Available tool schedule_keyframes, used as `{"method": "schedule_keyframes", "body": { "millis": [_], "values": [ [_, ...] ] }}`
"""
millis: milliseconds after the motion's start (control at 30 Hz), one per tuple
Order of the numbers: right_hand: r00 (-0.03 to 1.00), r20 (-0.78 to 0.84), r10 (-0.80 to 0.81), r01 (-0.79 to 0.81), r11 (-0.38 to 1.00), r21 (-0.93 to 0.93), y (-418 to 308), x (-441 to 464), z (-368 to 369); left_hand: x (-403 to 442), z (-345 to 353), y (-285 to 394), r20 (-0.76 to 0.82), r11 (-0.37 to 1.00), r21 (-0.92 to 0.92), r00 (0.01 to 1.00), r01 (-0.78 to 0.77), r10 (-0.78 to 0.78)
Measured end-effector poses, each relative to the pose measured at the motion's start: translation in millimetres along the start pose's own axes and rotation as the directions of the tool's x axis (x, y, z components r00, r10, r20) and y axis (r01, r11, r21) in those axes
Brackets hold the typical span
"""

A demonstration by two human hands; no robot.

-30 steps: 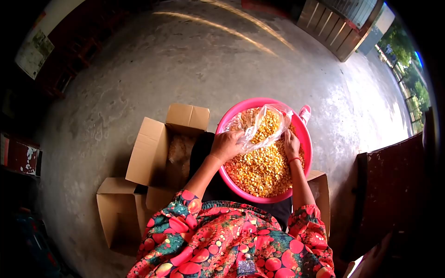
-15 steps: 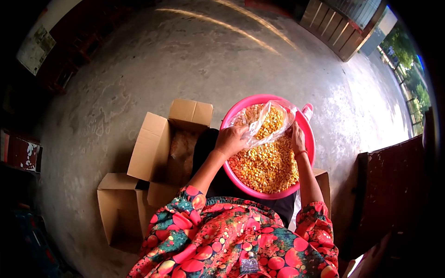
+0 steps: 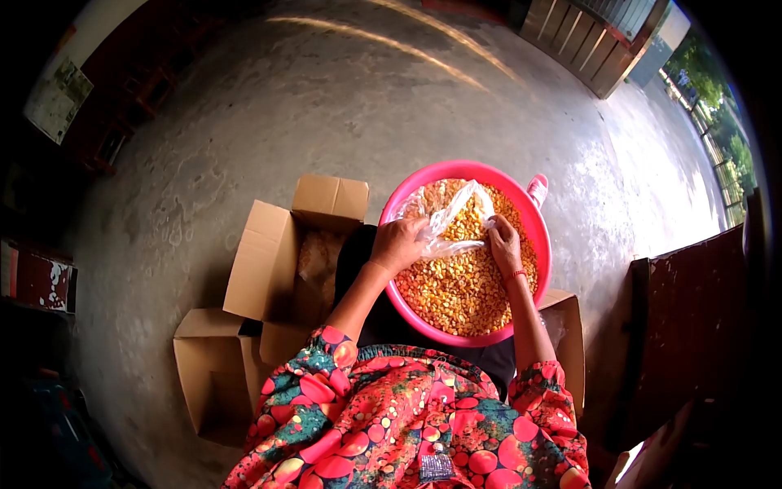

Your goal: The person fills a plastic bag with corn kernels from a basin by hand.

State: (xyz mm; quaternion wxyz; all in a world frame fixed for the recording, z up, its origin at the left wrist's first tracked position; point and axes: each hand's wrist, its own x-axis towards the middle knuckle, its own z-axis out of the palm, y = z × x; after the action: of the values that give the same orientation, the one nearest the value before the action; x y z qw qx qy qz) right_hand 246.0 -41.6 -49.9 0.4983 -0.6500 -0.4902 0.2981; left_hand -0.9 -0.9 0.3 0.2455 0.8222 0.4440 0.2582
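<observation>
A pink basin (image 3: 544, 269) full of yellow corn kernels (image 3: 460, 295) rests over my lap. Above the kernels is a clear plastic bag (image 3: 444, 218), its mouth spread between my two hands, with kernels showing in and behind it. My left hand (image 3: 399, 244) is closed on the bag's left edge. On the right edge, my right hand (image 3: 504, 243), with a red band at the wrist, pinches the plastic between thumb and fingers. How much corn the bag holds I cannot tell.
Left of my legs stands an open cardboard box (image 3: 261, 259) with clear plastic bags inside. A second open box (image 3: 210, 367) is nearer me. Another cardboard box (image 3: 570, 326) is partly hidden right of the basin. Dark red furniture (image 3: 692, 318) stands further right on the concrete floor.
My right hand has moved left, away from the basin's right rim, drawing the bag's right edge in with it. The bag's mouth is narrower. My left hand has shifted only slightly.
</observation>
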Motion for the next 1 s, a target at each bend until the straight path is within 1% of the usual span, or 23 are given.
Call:
{"method": "schedule_keyframes", "body": {
  "millis": [100, 133, 167, 233, 267, 333, 367, 400, 433, 467, 500, 567, 633, 667, 700, 733, 767, 833, 867, 900, 933, 967, 1000],
  "values": [
    [0.999, -0.02, -0.033, 0.034, 0.999, 0.041, 2.5, -13.2, -7.0, 0.1, 1.5, -0.8, -0.017, 1.0, -0.022, 1.0, -0.002, 0.001],
    [0.998, 0.057, 0.037, -0.042, 0.995, 0.094, 6.2, -12.6, -12.7, 0.9, 0.4, -0.2, 0.001, 1.0, -0.015, 1.0, 0.006, -0.006],
    [0.998, 0.054, 0.037, -0.042, 0.995, 0.093, 7.2, -12.5, -13.9, 1.4, -0.6, 0.1, 0.018, 1.0, -0.006, 1.0, 0.014, -0.014],
    [0.992, 0.075, 0.1, -0.113, 0.976, 0.184, 0.0, -12.7, -13.3, 0.4, -1.0, 0.0, -0.012, 1.0, -0.013, 1.0, 0.001, -0.001],
    [0.992, 0.076, 0.098, -0.111, 0.977, 0.185, -4.5, -13.3, -14.2, 0.2, -2.0, 0.2, -0.006, 0.999, -0.033, 1.0, 0.01, -0.01],
    [0.983, 0.005, 0.182, -0.178, 0.957, 0.228, -17.8, -15.0, -17.3, 0.6, -1.6, -1.5, -0.004, 0.998, -0.053, 1.0, 0.021, -0.021],
    [0.996, -0.06, 0.06, -0.043, 0.967, 0.251, -21.2, -15.2, -17.5, 0.7, 3.1, -5.7, -0.074, 0.995, -0.096, 0.997, 0.007, -0.014],
    [0.995, -0.099, 0.017, 0.011, 0.962, 0.274, -34.3, -19.0, -19.8, 0.3, 7.5, -9.1, -0.143, 0.99, -0.139, 0.99, -0.01, -0.01],
    [0.99, -0.141, -0.025, 0.067, 0.953, 0.296, -50.7, -24.4, -22.7, 0.3, 9.6, -11.1, -0.143, 0.99, -0.141, 0.99, -0.007, -0.013],
    [0.987, -0.163, 0.004, 0.055, 0.932, 0.358, -60.2, -29.1, -24.5, 0.8, 10.5, -13.0, -0.19, 0.986, -0.157, 0.982, -0.049, 0.018],
    [0.99, -0.137, -0.039, 0.089, 0.922, 0.377, -71.7, -34.9, -28.0, 1.4, 11.8, -15.2, -0.236, 0.981, -0.172, 0.971, -0.091, 0.049],
    [0.998, -0.02, -0.055, 0.058, 0.908, 0.415, -85.9, -51.6, -32.0, 2.2, 12.8, -17.5, -0.229, 0.978, -0.187, 0.972, -0.098, 0.054],
    [0.997, 0.066, -0.04, 0.007, 0.903, 0.43, -89.3, -70.4, -19.7, 2.4, 8.1, -10.8, -0.203, 0.979, -0.199, 0.979, -0.042, 0.001],
    [0.995, 0.095, 0.039, -0.073, 0.921, 0.383, -77.3, -82.1, -9.1, 2.9, 7.4, -9.1, -0.208, 0.983, -0.177, 0.978, -0.042, 0.005],
    [0.972, 0.235, 0.005, -0.075, 0.954, 0.291, -73.7, -90.5, -3.0, 3.1, 6.4, -7.9, -0.205, 0.984, -0.175, 0.979, -0.044, 0.007],
    [0.948, 0.317, 0.039, -0.12, 0.963, 0.243, -72.0, -99.4, 8.8, 2.9, 5.3, -7.0, -0.184, 0.988, -0.15, 0.983, -0.035, 0.007],
    [0.907, 0.356, -0.225, 0.343, 0.885, -0.314, -72.8, -100.7, 6.8, 2.8, 3.6, -6.6, -0.164, 0.992, -0.124, 0.986, -0.026, 0.005],
    [0.922, 0.238, -0.305, 0.367, 0.885, -0.288, -77.5, -109.1, 19.5, 2.5, -0.5, -4.7, -0.134, 0.992, -0.125, 0.991, -0.009, -0.008],
    [0.922, 0.239, -0.305, 0.367, 0.885, -0.285, -76.7, -110.0, 19.9, 2.4, -1.2, -3.6, -0.105, 0.991, -0.132, 0.994, 0.005, -0.019],
    [0.935, 0.213, -0.282, 0.332, 0.909, -0.251, -74.7, -109.8, 19.8, 2.8, -0.5, -3.3, -0.106, 0.991, -0.13, 0.994, 0.004, -0.018],
    [0.948, 0.189, -0.258, 0.296, 0.93, -0.215, -71.9, -109.6, 19.6, 3.1, 0.9, -3.0, -0.127, 0.979, -0.205, 0.991, 0.007, -0.034],
    [0.947, 0.189, -0.26, 0.298, 0.93, -0.215, -61.4, -109.6, 19.9, 3.1, 3.1, -2.7, -0.146, 0.96, -0.278, 0.988, 0.008, -0.051],
    [0.968, 0.179, -0.177, 0.199, 0.973, -0.114, -45.2, -109.2, 20.9, 1.2, 10.0, -2.7, -0.148, 0.961, -0.278, 0.988, 0.008, -0.051]
  ]
}}
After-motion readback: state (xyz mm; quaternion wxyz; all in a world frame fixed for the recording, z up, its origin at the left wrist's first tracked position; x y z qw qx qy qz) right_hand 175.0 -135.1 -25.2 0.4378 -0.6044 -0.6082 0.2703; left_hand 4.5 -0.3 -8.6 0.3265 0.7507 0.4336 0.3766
